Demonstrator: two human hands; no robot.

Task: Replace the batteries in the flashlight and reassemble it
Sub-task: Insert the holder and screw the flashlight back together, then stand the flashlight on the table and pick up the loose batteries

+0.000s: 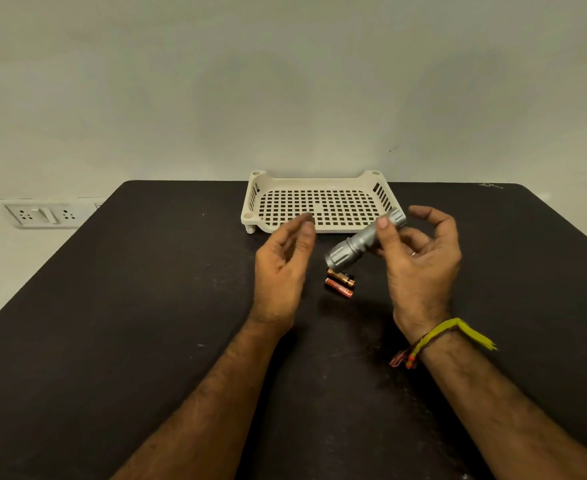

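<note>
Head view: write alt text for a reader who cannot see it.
The right hand holds a silver flashlight above a black table, while the open left hand hovers beside it. Two batteries lie on the table below the flashlight, in front of an empty cream perforated tray.

- A plain, pale grey-green wall [285,81] fills the upper half of the view, unmarked apart from a few faint shadows and one small dark speck at the right.
- A dark worktop [112,306] with rounded far corners stands against the wall; its matte surface is flecked with pale specks and scuffs.
- Low on the wall at the left sits a white socket panel [44,213] with a switch between two outlets.
- The light is soft and even.
</note>
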